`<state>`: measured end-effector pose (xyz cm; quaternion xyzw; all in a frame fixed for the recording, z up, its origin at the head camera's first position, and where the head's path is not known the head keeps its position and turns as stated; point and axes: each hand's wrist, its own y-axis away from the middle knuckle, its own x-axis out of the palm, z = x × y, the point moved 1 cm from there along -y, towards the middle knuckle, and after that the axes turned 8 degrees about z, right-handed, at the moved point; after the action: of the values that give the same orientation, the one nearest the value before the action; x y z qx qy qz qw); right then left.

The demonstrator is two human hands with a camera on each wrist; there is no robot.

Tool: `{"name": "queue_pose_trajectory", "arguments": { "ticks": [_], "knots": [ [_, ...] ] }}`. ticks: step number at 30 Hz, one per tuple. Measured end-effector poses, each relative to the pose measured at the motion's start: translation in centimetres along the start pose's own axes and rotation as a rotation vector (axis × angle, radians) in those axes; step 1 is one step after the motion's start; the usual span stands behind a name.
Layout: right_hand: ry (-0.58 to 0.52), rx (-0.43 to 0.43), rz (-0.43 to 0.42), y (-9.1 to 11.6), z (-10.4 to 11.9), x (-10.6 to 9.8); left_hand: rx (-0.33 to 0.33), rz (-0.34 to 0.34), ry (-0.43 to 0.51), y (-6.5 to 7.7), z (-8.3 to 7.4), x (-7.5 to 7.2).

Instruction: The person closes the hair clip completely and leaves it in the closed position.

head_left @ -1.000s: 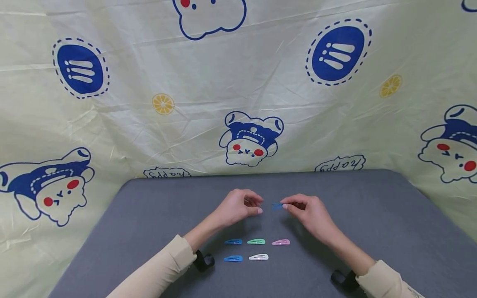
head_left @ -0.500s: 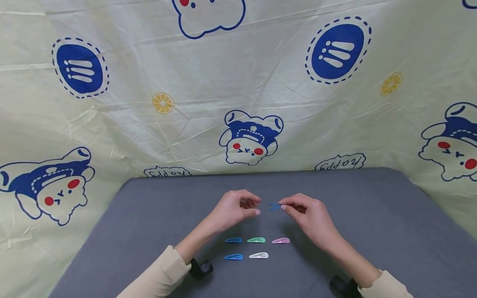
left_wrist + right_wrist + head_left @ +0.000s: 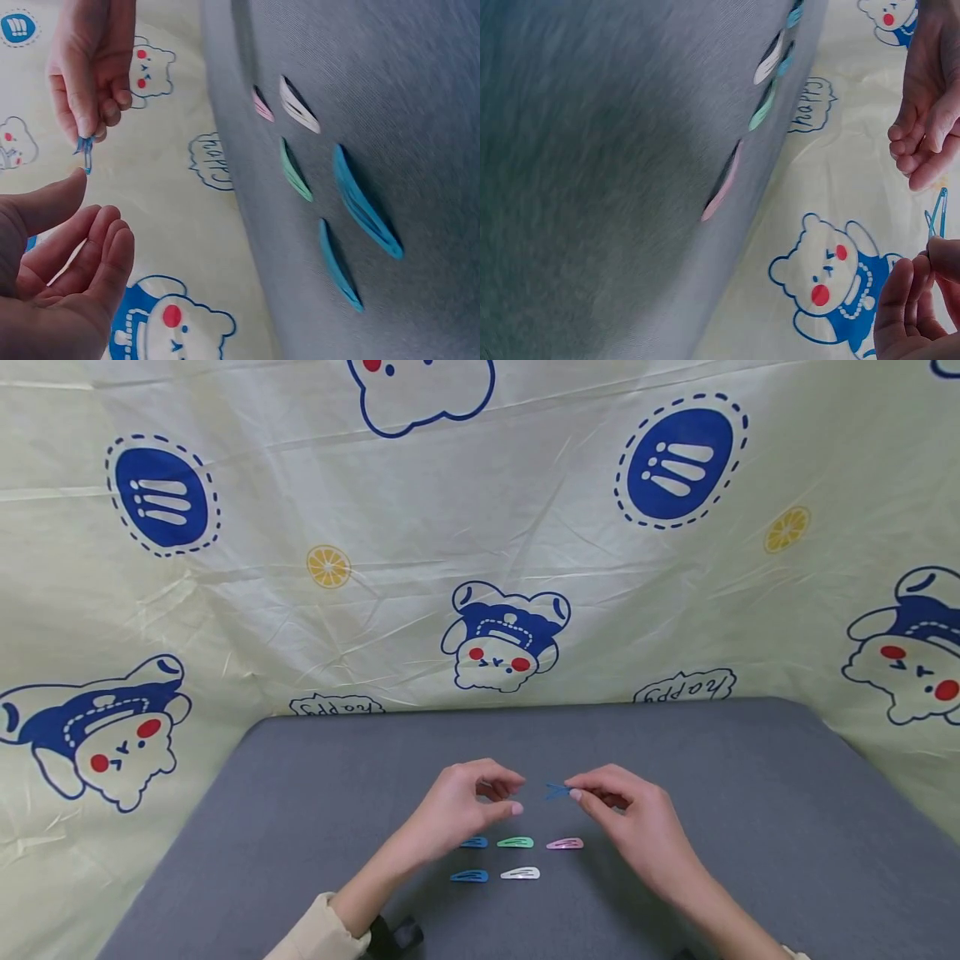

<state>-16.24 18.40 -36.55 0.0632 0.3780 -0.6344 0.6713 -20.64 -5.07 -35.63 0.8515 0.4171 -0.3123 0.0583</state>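
Observation:
My right hand (image 3: 637,818) pinches a blue snap hair clip (image 3: 557,791) by one end between thumb and fingertips. Its two parts are spread apart in a V that points toward my left hand (image 3: 468,802). That left hand holds nothing; its fingers are relaxed and bent, with a gap between thumb and fingers, just left of the clip. In the left wrist view, the clip (image 3: 87,154) hangs just beyond my left thumb tip. The right wrist view shows the clip (image 3: 936,214) standing up from my right fingertips, the left hand above it.
On the grey table (image 3: 315,793) lie two rows of hair clips. The back row has a blue clip (image 3: 475,842), partly behind my left hand, a green clip (image 3: 515,842) and a pink clip (image 3: 565,843). In front lie another blue clip (image 3: 469,877) and a white clip (image 3: 521,873).
Both hands have come slightly nearer to me, the right one carrying the blue hair clip with it. My left hand now partly covers the back blue clip. The clips on the table stay put.

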Motion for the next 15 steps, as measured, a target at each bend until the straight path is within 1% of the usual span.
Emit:
{"name": "queue_pose_trajectory", "arguments": {
  "ticks": [6,10,15],
  "knots": [
    [-0.007,-0.001,-0.022,0.9,1.3,0.0,-0.005,-0.013,0.017,1.2,-1.4,0.2],
    [-0.033,-0.022,-0.039,1.4,2.0,0.1,-0.028,-0.031,0.026,2.0,-2.3,0.3],
    [-0.044,-0.037,-0.051,1.8,2.4,0.2,-0.048,-0.067,0.009,2.6,-2.9,0.5]
  ]
}}
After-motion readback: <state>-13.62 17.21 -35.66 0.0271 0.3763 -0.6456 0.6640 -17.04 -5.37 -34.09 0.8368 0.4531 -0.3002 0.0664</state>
